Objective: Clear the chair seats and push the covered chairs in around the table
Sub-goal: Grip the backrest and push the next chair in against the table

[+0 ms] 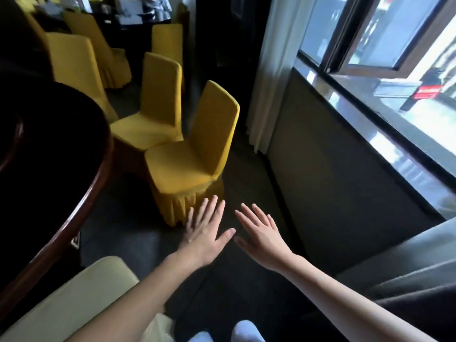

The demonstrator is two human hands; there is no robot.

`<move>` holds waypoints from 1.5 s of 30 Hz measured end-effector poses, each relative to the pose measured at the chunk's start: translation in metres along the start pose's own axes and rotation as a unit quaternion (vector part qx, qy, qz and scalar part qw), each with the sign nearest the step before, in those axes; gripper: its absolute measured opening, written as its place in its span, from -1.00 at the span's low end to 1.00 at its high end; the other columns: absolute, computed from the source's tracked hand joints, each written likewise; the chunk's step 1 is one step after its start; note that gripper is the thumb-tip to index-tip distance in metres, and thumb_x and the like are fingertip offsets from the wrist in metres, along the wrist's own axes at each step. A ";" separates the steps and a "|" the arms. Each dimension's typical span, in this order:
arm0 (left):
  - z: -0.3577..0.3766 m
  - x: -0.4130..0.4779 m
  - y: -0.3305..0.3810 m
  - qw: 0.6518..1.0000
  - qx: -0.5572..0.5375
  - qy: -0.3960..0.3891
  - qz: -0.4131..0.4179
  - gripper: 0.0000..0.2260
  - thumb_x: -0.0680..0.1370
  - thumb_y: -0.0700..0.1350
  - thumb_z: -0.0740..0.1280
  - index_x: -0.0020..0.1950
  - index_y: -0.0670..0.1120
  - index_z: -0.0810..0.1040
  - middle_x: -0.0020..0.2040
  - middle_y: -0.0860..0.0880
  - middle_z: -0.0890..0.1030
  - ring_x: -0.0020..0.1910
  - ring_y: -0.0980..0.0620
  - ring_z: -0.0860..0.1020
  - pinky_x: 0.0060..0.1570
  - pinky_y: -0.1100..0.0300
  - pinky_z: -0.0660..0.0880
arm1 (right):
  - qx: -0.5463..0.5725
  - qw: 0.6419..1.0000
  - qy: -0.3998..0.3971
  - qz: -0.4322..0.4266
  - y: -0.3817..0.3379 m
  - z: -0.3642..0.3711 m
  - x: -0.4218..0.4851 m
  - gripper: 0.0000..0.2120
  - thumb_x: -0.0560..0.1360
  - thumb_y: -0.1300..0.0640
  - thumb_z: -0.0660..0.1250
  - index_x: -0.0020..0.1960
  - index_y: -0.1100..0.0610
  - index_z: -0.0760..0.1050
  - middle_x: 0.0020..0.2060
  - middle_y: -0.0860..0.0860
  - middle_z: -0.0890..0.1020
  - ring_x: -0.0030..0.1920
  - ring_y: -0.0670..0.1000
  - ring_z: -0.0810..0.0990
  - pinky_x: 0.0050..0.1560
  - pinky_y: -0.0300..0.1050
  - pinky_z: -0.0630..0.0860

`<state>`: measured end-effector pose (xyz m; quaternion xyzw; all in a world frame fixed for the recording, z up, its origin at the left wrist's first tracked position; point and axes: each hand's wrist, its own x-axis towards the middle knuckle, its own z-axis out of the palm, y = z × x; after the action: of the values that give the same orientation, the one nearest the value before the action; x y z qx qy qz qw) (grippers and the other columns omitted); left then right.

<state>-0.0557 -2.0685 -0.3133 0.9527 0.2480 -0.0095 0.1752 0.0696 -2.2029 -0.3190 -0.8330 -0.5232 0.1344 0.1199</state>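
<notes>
The left hand point(204, 234) and right hand point(261, 236) are held forward, each grip spread and empty, towards a yellow fabric-covered chair point(187, 164) standing clear of the dark round wooden surface point(97, 183), likely to be pushed in.

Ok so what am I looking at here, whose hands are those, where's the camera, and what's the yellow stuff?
No machine here: a person wears a camera on their head, looking forward and down, so this single picture shows their own arms. The left hand and right hand are stretched forward, fingers straight, holding nothing. The yellow things are cloth-covered chairs; the nearest chair has a bare seat and stands apart from the dark table on the left. A window is on the right.
</notes>
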 end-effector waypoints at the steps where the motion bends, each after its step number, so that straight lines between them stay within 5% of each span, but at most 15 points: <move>1: -0.002 0.011 0.002 1.000 0.005 -0.003 0.006 -0.09 0.25 0.47 -0.47 0.54 0.08 -0.25 0.54 0.05 -0.30 0.50 0.06 -0.34 0.41 -0.03 -0.36 | 0.004 1.000 0.006 0.007 0.006 -0.002 0.006 -0.34 0.54 -0.29 0.02 0.56 -0.07 -0.03 0.55 -0.13 -0.08 0.54 -0.02 -0.23 0.51 0.15 -0.09; 8: -0.006 0.093 -0.008 0.998 0.035 -0.038 0.024 -0.03 0.19 0.51 -0.51 0.53 0.09 -0.29 0.54 0.05 -0.31 0.50 0.06 -0.34 0.43 -0.06 -0.33 | 0.025 0.999 0.025 0.037 0.039 -0.013 0.057 -0.36 0.55 -0.24 0.05 0.55 -0.09 -0.04 0.55 -0.12 -0.12 0.53 -0.03 -0.26 0.49 0.12 -0.14; 12: -0.008 0.150 -0.010 0.997 0.041 -0.056 0.033 -0.20 0.38 0.45 -0.38 0.52 0.07 -0.32 0.53 0.04 -0.34 0.47 0.06 -0.38 0.44 -0.08 -0.33 | 0.025 0.997 0.017 0.067 0.070 -0.020 0.099 -0.37 0.58 -0.19 0.12 0.55 -0.10 -0.04 0.55 -0.12 -0.13 0.53 -0.04 -0.26 0.51 0.15 -0.13; 15: -0.018 0.203 -0.016 0.998 0.038 -0.031 0.037 -0.07 0.22 0.47 -0.53 0.52 0.07 -0.33 0.53 0.03 -0.34 0.45 0.07 -0.40 0.38 -0.02 -0.38 | 0.020 0.996 0.016 0.085 0.096 -0.034 0.147 -0.37 0.58 -0.18 0.13 0.55 -0.10 -0.04 0.55 -0.12 -0.12 0.53 -0.03 -0.25 0.51 0.16 -0.11; 21: -0.042 0.297 -0.036 0.998 0.039 -0.029 0.030 -0.35 0.56 0.30 -0.11 0.53 0.07 -0.29 0.54 0.03 -0.31 0.51 0.02 -0.32 0.39 -0.03 -0.37 | 0.024 0.994 0.027 0.098 0.130 -0.051 0.241 -0.38 0.58 -0.16 0.14 0.55 -0.09 -0.03 0.56 -0.10 -0.11 0.53 -0.03 -0.24 0.51 0.16 -0.10; 29: -0.049 0.414 -0.040 0.997 0.054 -0.046 0.037 -0.35 0.57 0.29 -0.07 0.53 0.08 -0.27 0.54 0.03 -0.30 0.51 0.02 -0.32 0.34 -0.01 -0.41 | 0.050 0.993 0.029 0.102 0.182 -0.075 0.331 -0.38 0.59 -0.16 0.13 0.55 -0.10 -0.04 0.56 -0.09 -0.12 0.53 -0.02 -0.24 0.51 0.15 -0.14; 45: -0.074 0.702 -0.011 0.990 0.017 0.007 -0.141 -0.34 0.57 0.27 -0.02 0.54 0.06 -0.25 0.55 0.01 -0.29 0.51 -0.01 -0.30 0.40 -0.06 -0.34 | 0.000 0.998 -0.017 -0.068 0.367 -0.187 0.606 -0.38 0.58 -0.15 0.15 0.55 -0.09 -0.04 0.56 -0.07 -0.11 0.54 0.01 -0.23 0.51 0.20 -0.10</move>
<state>0.5494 -1.7050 -0.3214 0.9111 0.3810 -0.0319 0.1541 0.6950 -1.8220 -0.3291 -0.7930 -0.5805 0.1401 0.1204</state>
